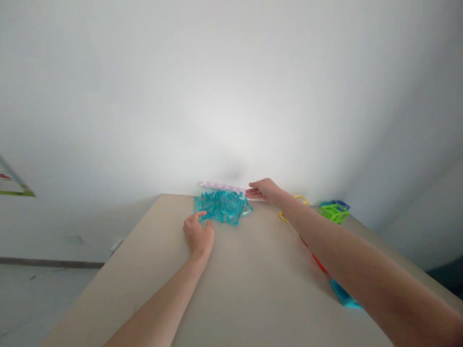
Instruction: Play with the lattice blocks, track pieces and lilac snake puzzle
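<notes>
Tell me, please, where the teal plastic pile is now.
In the head view, the teal plastic pile lies slightly left of centre on the table near the wall, between the left hand and right hand, in front of the lavender strip.

No text, label, brand, number or sign could be read. At nine o'clock, a poster (11, 183) on the wall (224, 96), cut off by the view's edge, bore a small red mark (5, 177); it was too small and blurred to tell whether it was lettering or a drawing.
</notes>
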The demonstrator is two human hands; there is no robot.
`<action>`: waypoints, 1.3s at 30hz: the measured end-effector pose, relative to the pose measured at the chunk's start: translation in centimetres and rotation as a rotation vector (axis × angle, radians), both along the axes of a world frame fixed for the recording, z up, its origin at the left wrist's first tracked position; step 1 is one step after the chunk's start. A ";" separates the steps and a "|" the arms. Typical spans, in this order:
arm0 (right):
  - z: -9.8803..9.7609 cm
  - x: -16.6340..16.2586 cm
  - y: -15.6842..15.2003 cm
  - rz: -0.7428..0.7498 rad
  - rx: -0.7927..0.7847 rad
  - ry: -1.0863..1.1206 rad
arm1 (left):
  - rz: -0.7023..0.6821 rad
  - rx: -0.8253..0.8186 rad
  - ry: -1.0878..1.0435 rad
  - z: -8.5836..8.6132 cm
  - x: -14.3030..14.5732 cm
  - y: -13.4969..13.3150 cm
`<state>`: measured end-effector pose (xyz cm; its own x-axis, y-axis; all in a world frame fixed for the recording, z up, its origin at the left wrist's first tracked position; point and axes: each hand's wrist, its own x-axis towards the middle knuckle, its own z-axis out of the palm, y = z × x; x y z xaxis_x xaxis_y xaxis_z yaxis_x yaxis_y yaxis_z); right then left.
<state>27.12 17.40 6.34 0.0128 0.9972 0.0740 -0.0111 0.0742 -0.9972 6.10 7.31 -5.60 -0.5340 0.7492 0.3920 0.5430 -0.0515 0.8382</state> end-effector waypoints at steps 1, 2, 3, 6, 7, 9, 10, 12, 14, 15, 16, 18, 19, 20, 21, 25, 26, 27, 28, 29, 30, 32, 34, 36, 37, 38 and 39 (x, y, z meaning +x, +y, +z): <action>0.5 1.5 -1.0 0.007 -0.015 -0.102 | -0.012 -0.003 0.011 0.0 0.0 0.0; 0.9 3.3 -2.2 0.011 -0.023 -0.212 | -0.018 -0.002 0.023 -0.1 0.0 0.1; 1.3 5.2 -3.7 0.009 -0.020 -0.316 | -0.013 -0.001 0.029 -0.1 0.0 0.1; 1.5 11.4 -9.7 0.018 0.041 -0.593 | 0.007 0.005 0.036 -0.4 -0.2 0.4; 1.0 13.5 -12.1 0.057 0.175 -0.889 | 0.020 0.009 0.033 -0.6 -0.2 0.5; -0.7 17.3 -16.9 0.097 0.327 -1.324 | 0.040 0.032 0.028 -0.8 -0.4 0.7; -2.0 18.9 -19.0 0.092 0.348 -1.445 | 0.047 0.048 0.029 -0.9 -0.4 0.8; -4.8 21.4 -22.5 0.070 0.380 -1.604 | 0.046 0.079 0.045 -0.9 -0.4 0.8; -7.5 22.8 -24.3 0.033 0.409 -1.687 | 0.043 0.100 0.063 -0.9 -0.4 0.8; -8.5 23.1 -24.5 0.017 0.412 -1.706 | 0.044 0.104 0.066 -0.9 -0.4 0.8; -9.2 23.2 -24.4 -0.008 0.414 -1.715 | 0.043 0.105 0.067 -0.9 -0.4 0.8; -9.9 23.0 -23.4 -0.039 0.416 -1.713 | 0.045 0.099 0.064 -1.0 -0.5 0.8; -10.0 22.8 -22.7 -0.049 0.421 -1.707 | 0.044 0.095 0.063 -1.0 -0.6 0.9; -9.9 22.7 -22.0 -0.051 0.427 -1.701 | 0.045 0.092 0.065 -1.1 -0.7 1.0; -9.8 22.5 -21.3 -0.047 0.430 -1.696 | 0.046 0.091 0.067 -1.2 -0.8 1.0; -9.7 22.3 -19.7 -0.002 0.385 -1.679 | 0.067 0.097 0.062 -1.2 -0.9 1.0; -9.6 22.3 -19.4 0.012 0.360 -1.664 | 0.070 0.102 0.062 -1.2 -0.8 1.0; -9.4 22.3 -19.0 0.013 0.334 -1.641 | 0.067 0.111 0.063 -1.1 -0.8 1.0; -9.2 22.3 -18.5 -0.007 0.309 -1.613 | 0.061 0.123 0.067 -1.1 -0.7 0.9; -8.9 22.4 -17.8 -0.057 0.289 -1.581 | 0.054 0.137 0.072 -1.0 -0.6 0.9; -8.4 22.4 -16.8 -0.137 0.272 -1.546 | 0.045 0.150 0.077 -0.9 -0.6 0.8; -7.4 22.7 -14.4 -0.355 0.238 -1.473 | 0.030 0.172 0.081 -0.9 -0.5 0.8; -6.5 23.0 -11.6 -0.505 0.138 -1.397 | 0.019 0.190 0.080 -0.9 -0.5 0.8; -5.9 23.3 -9.1 -0.524 0.048 -1.361 | 0.019 0.204 0.083 -0.9 -0.5 0.7; -5.8 23.3 -8.2 -0.521 0.031 -1.353 | 0.024 0.206 0.086 -0.9 -0.5 0.7; -5.8 23.2 -7.6 -0.515 0.032 -1.351 | 0.028 0.206 0.089 -0.9 -0.5 0.7; -5.8 22.9 -7.2 -0.510 0.047 -1.350 | 0.032 0.205 0.092 -0.9 -0.5 0.7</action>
